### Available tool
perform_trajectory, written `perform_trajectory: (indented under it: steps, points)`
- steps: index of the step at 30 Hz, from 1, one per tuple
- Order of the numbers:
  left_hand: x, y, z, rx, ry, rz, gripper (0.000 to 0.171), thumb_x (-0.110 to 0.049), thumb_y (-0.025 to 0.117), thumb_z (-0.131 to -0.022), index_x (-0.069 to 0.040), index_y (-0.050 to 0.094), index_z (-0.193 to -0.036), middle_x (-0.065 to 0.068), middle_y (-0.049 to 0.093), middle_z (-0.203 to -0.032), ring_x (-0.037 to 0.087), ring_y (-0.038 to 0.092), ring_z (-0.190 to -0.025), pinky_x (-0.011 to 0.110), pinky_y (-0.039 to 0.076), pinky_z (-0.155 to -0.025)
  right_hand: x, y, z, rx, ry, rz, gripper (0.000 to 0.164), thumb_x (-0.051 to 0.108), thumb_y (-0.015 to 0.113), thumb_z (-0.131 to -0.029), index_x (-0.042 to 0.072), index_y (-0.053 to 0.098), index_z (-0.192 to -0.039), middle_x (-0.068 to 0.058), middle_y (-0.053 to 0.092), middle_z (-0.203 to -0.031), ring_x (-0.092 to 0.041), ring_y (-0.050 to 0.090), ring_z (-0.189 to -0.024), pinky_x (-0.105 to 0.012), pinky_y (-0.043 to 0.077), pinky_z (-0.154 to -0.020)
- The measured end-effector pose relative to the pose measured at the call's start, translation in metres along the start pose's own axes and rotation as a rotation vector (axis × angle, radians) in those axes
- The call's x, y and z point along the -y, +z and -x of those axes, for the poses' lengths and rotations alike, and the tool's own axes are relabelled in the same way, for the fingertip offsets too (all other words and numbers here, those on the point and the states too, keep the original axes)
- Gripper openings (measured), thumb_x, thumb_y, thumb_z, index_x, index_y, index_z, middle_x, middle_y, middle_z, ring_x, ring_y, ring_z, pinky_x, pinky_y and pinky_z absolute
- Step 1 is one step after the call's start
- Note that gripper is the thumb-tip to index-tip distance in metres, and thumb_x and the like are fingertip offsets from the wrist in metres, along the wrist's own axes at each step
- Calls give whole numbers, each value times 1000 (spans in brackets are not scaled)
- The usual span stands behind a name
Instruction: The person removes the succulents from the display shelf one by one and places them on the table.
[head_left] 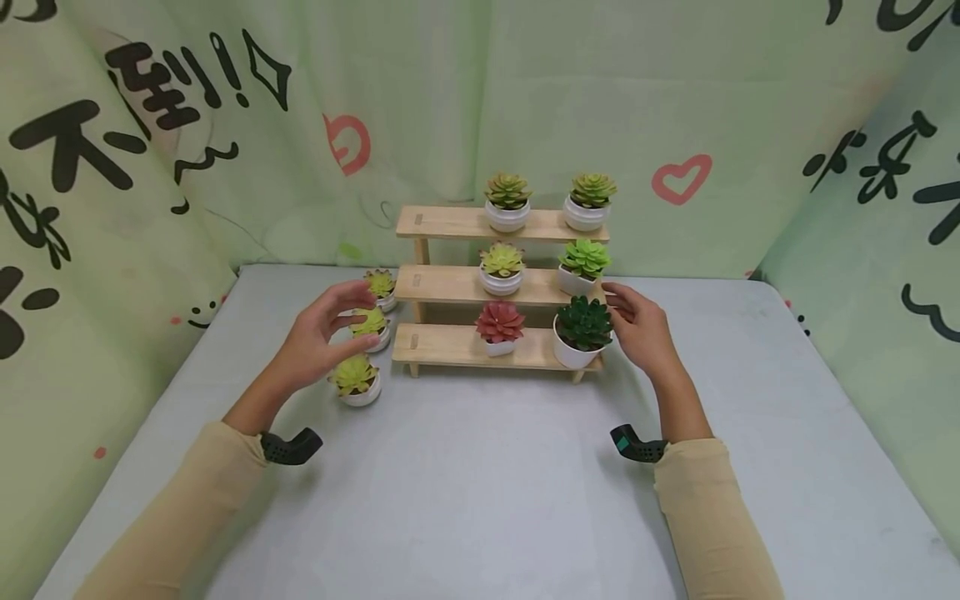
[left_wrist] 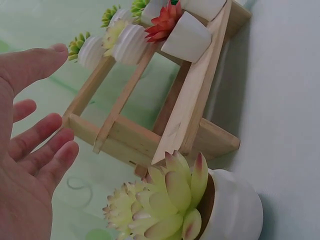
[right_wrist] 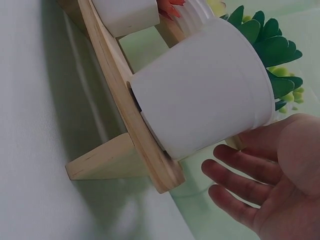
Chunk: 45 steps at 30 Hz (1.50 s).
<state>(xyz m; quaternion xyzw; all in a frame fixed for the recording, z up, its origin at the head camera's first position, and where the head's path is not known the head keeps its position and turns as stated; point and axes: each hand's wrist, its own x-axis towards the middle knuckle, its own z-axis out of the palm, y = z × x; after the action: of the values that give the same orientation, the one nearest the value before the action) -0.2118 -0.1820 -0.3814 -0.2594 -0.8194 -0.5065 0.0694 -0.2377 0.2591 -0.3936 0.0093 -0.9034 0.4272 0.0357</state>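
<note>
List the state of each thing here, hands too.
Left hand: thumb and fingers apart, holding nothing.
Right hand: fingers relaxed beside dark green plant; contact unclear.
Shelf: standing, left ends bare.
Shelf plants: six, upright, two per tier.
Other plants: three, upright, left of shelf.

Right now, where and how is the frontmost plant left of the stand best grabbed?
Probably by its round white pot, below the spreading leaves, from the front left: another plant stands behind and the wooden stand is to the right.
</note>
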Motion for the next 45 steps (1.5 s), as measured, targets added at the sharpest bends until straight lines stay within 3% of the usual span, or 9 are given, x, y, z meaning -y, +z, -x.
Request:
perform_trajectory:
  steps: [12, 27, 34, 39, 45]
  points:
    - [-2, 2, -4, 11, 9, 40, 66, 2, 71, -84, -3, 41, -142, 19, 53, -131, 28, 51, -121, 13, 46, -98, 2, 1, 1, 14, 0, 6, 43, 12, 44, -103, 7, 41, -146, -24, 54, -137, -38, 53, -127, -51, 46, -104]
    - [-7, 4, -11, 16, 19, 27, 65, -1, 71, -85, -6, 41, -143, 18, 53, -130, 25, 51, -122, 11, 46, -99, -1, 1, 0, 6, 2, 13, 44, 12, 44, -103, 8, 41, -146, -23, 54, -137, -38, 53, -126, -51, 46, -104]
    - [-9, 4, -15, 25, 14, 17, 65, -3, 72, -85, -7, 42, -142, 12, 53, -130, 23, 52, -122, 19, 48, -101, 0, 1, 1, -9, -3, 9, 44, 12, 45, -103, 8, 42, -146, -22, 56, -136, -37, 56, -124, -50, 48, -102]
    - [-10, 4, -18, 33, 27, 29, 64, -1, 71, -85, -4, 42, -142, 17, 52, -130, 25, 51, -122, 20, 48, -101, 1, 1, 1, -13, -28, 12, 43, 12, 44, -103, 6, 42, -145, -24, 56, -134, -38, 56, -124, -52, 48, -101]
    - [-13, 5, -21, 38, 39, 34, 64, -1, 71, -85, -5, 42, -142, 20, 51, -133, 25, 51, -123, 35, 48, -103, 1, 0, 1, -2, -34, 13, 43, 10, 44, -102, 5, 42, -145, -25, 55, -136, -39, 54, -125, -51, 47, -103]
